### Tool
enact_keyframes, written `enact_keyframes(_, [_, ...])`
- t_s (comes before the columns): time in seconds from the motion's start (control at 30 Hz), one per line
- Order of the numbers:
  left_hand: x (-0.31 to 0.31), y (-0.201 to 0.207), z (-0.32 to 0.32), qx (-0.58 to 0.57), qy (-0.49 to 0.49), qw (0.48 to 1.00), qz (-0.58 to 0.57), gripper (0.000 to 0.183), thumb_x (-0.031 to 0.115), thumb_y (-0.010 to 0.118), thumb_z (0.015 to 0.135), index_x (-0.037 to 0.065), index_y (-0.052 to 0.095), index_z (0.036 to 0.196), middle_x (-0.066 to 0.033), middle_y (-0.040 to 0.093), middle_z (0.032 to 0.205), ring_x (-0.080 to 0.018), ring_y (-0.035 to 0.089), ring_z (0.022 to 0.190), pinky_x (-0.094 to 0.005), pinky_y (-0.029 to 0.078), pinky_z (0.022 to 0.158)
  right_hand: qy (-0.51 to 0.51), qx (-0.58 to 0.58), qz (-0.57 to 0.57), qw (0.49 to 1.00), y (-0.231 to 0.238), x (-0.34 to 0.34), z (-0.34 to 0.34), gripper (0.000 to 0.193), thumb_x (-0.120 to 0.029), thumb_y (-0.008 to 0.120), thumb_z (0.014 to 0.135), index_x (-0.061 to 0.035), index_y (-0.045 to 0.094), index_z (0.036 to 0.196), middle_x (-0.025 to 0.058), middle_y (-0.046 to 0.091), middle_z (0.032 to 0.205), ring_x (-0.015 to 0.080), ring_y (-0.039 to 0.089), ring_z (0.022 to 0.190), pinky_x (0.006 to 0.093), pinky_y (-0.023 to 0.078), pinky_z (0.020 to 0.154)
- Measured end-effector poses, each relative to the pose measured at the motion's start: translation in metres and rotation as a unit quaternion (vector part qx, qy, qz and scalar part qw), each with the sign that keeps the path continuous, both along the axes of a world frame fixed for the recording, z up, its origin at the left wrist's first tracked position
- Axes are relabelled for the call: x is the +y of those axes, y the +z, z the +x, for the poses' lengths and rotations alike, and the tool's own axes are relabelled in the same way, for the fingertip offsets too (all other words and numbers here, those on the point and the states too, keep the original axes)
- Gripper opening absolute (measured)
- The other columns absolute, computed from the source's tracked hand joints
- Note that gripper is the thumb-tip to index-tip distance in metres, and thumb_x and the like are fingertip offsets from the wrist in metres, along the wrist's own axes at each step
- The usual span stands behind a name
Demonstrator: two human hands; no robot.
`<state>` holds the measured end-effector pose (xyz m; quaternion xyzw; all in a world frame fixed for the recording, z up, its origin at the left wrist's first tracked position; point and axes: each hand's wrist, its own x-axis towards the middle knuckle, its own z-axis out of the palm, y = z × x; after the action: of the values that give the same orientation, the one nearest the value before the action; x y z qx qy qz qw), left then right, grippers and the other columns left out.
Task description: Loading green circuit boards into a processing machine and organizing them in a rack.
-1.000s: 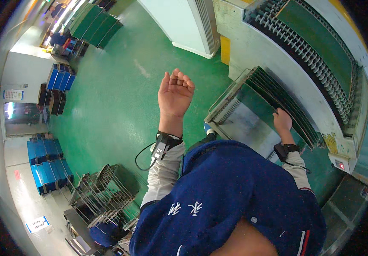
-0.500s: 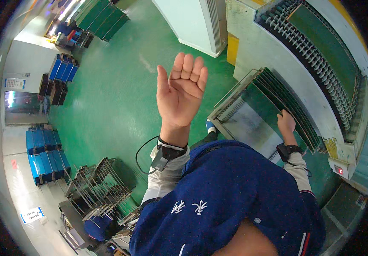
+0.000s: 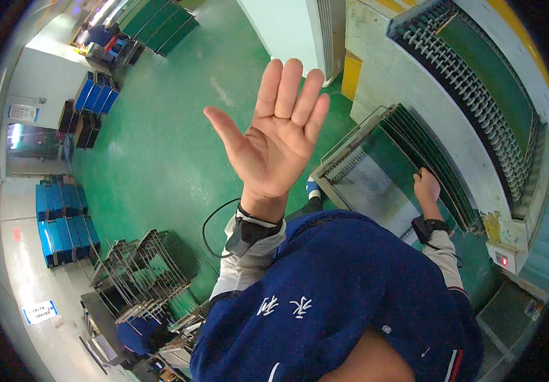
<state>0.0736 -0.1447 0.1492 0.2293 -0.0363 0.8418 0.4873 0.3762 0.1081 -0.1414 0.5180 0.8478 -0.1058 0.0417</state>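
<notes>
White-sleeved, the left hand [image 3: 277, 143] spreads wide, empty; the right hand [image 3: 426, 190], nearer, curls at dark green panels [image 3: 417, 140] racked on that side, grip unclear, their long edges slanting far-left to near-right beside the roller machine [image 3: 468, 102].

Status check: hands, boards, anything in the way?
Left hand open, empty, palm up. Right hand curled at edge of green board, grip unclear. More boards behind it in rack; machine close beside.

Left hand [image 3: 273, 143] raised — palm-up, outspread; right hand [image 3: 426, 186] — curled.
</notes>
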Motion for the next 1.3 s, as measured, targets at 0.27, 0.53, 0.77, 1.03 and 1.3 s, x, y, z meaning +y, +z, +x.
enact_keyframes(0.27, [0.003, -0.003, -0.004, 0.088, -0.019, 0.994, 0.056, 0.080, 0.066, 0.044, 0.088, 0.013, 0.033, 0.146, -0.0031, 0.032, 0.152, -0.0260, 0.016, 0.145, -0.0445, 0.002, 0.119, -0.011, -0.020, -0.007, 1.000, 0.006, 0.000, -0.002, 0.039, -0.031, 0.060, 0.087, -0.0105, 0.059, 0.120, 0.0161, 0.066, 0.106, 0.0348, 0.063, 0.099, 0.0468, 0.049, 0.081])
enact_keyframes(0.53, [0.001, -0.012, -0.018, 0.098, -0.115, 0.982, 0.111, 0.073, 0.069, 0.035, 0.089, 0.015, 0.051, 0.136, -0.0004, 0.046, 0.143, -0.0272, 0.024, 0.142, -0.0453, 0.015, 0.117, 0.011, -0.043, -0.009, 0.999, 0.002, 0.004, -0.002, 0.038, -0.035, 0.059, 0.088, -0.0099, 0.059, 0.117, 0.0158, 0.066, 0.106, 0.0351, 0.063, 0.096, 0.0467, 0.050, 0.079])
enact_keyframes(0.77, [0.016, -0.001, -0.009, 0.141, -0.044, 0.981, 0.127, 0.078, 0.074, 0.026, 0.088, 0.019, 0.044, 0.141, -0.0008, 0.040, 0.147, -0.0313, 0.014, 0.145, -0.0561, 0.004, 0.115, 0.015, -0.015, 0.025, 0.999, 0.006, -0.004, -0.002, 0.035, -0.033, 0.061, 0.087, -0.0090, 0.061, 0.111, 0.0148, 0.066, 0.104, 0.0351, 0.063, 0.094, 0.0465, 0.050, 0.076])
enact_keyframes(1.03, [0.016, 0.027, 0.013, 0.052, 0.004, 0.997, 0.053, 0.087, 0.075, 0.029, 0.086, 0.023, 0.010, 0.152, -0.0034, 0.010, 0.158, -0.0373, 0.000, 0.145, -0.0575, 0.000, 0.115, 0.026, -0.007, 0.012, 1.000, 0.005, -0.004, -0.003, 0.030, -0.033, 0.061, 0.087, -0.0079, 0.061, 0.103, 0.0138, 0.067, 0.098, 0.0350, 0.063, 0.092, 0.0465, 0.049, 0.074])
enact_keyframes(1.3, [0.017, 0.042, 0.016, -0.012, 0.014, 1.000, 0.000, 0.104, 0.090, 0.030, 0.069, 0.026, 0.019, 0.151, -0.0116, 0.009, 0.158, -0.0391, 0.012, 0.143, -0.0530, 0.014, 0.115, 0.013, -0.011, 0.009, 1.000, 0.009, -0.005, -0.005, 0.030, -0.033, 0.061, 0.087, -0.0075, 0.061, 0.103, 0.0143, 0.067, 0.100, 0.0348, 0.064, 0.093, 0.0460, 0.049, 0.075])
